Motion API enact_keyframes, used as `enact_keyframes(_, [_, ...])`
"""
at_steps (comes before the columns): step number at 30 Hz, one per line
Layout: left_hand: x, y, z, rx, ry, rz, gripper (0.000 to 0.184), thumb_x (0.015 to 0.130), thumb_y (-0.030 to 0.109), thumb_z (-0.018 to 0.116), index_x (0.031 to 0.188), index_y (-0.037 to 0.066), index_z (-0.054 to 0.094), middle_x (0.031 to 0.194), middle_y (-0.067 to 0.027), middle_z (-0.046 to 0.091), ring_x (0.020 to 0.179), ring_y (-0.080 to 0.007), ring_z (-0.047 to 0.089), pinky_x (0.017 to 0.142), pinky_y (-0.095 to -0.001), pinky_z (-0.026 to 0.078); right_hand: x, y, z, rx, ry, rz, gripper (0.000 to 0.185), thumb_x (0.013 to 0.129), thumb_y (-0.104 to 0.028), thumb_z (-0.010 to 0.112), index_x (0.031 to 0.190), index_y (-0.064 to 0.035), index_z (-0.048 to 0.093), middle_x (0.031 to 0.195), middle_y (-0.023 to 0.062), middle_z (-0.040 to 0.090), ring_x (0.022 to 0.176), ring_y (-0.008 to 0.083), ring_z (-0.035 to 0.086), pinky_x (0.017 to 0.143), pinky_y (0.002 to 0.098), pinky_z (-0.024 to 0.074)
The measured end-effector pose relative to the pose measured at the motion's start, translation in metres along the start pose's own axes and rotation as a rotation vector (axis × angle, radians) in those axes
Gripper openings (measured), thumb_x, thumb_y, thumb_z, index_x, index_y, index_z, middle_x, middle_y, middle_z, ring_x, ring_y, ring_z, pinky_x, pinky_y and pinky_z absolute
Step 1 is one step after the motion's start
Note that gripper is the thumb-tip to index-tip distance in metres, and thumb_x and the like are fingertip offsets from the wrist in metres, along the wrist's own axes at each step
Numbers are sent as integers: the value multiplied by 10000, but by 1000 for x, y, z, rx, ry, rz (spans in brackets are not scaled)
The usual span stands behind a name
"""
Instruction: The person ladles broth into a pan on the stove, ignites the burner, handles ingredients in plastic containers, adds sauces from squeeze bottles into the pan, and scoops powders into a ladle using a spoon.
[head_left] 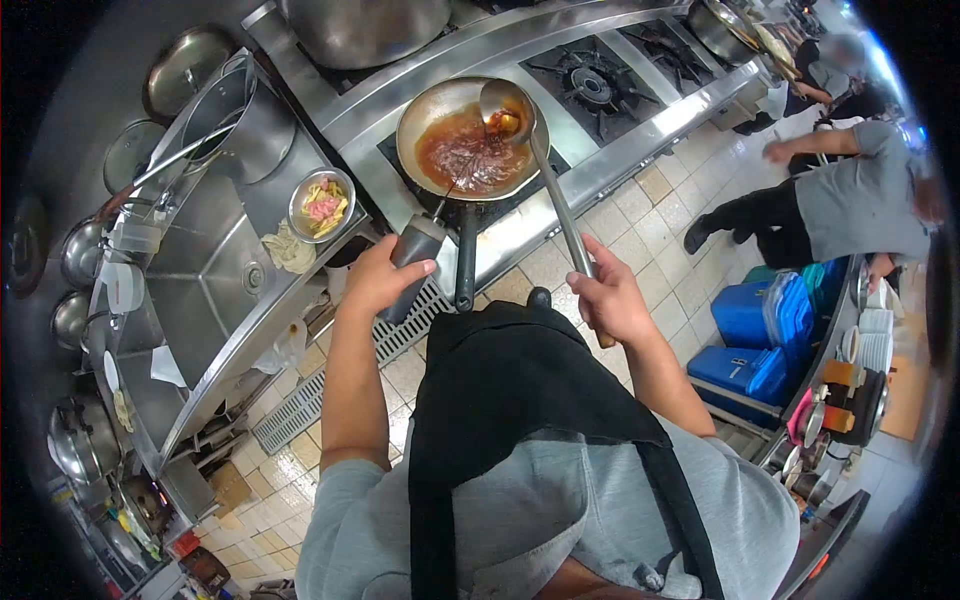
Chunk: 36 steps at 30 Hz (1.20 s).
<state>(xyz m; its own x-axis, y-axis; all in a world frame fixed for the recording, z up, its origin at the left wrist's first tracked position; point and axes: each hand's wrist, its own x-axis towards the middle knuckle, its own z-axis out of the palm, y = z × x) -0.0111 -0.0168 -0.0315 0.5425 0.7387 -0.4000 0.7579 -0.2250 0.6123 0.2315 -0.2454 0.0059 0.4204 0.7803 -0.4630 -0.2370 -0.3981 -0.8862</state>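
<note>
A wok [418, 122] with glossy reddish-brown sauce [465, 150] sits on the stove, its black handle toward me. My left hand [378, 277] is closed around a dark squeeze bottle [418, 240], whose thin nozzle points at the wok; a fine dark line runs from it into the sauce. My right hand [612, 292] grips the long handle of a ladle [508, 110]. The ladle's bowl is over the right side of the wok and holds some sauce and an orange-yellow piece. Left of the wok stands a metal bowl [322, 205] with pink and yellow food.
A sink [205, 285], a cloth [289, 249] and a tall pot [250, 135] are on the left. A large pot [365, 30] stands behind the wok, and burners [592, 87] lie to its right. Another person [860, 200] is at the right, near blue bins [760, 310].
</note>
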Motion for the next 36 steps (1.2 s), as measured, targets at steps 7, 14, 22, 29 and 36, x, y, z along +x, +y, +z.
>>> enact_keyframes(7, [-26,-64,26,-484,251,173,499,773,141,791,1187,15,542,1064,-87,641,971,-162,597,866,-318,465,23,11,16,43,-51,16,585,898,-64,591,1433,-20,359,744,33,541,457,83,477,395,238,381])
enact_keyframes(14, [-46,-95,42,-771,391,195,546,759,132,802,1216,24,522,1080,-73,638,985,-159,600,887,-323,463,17,-7,10,811,-340,218,334,939,-94,534,1246,-79,402,768,34,497,448,80,447,360,224,394])
enact_keyframes(22, [-57,-107,34,-743,439,157,565,760,132,794,1241,26,517,1116,-75,623,1018,-175,600,919,-328,460,-20,-31,18,430,-85,15,581,908,-74,575,1436,-55,332,734,37,508,428,100,465,369,234,376])
enact_keyframes(29, [-40,-101,23,-827,468,241,629,745,63,810,1280,24,480,1187,-84,588,1052,-178,586,940,-322,454,-46,-35,3,-103,123,-280,661,869,-10,624,1475,-115,381,847,52,607,610,97,589,533,234,465])
enact_keyframes(36, [-25,-60,2,-796,545,326,678,738,25,785,1332,-23,463,1245,-118,566,1124,-213,557,1005,-360,424,-37,19,-32,-548,312,-616,654,826,-33,669,1430,-155,450,1255,181,607,1111,307,624,949,355,503])
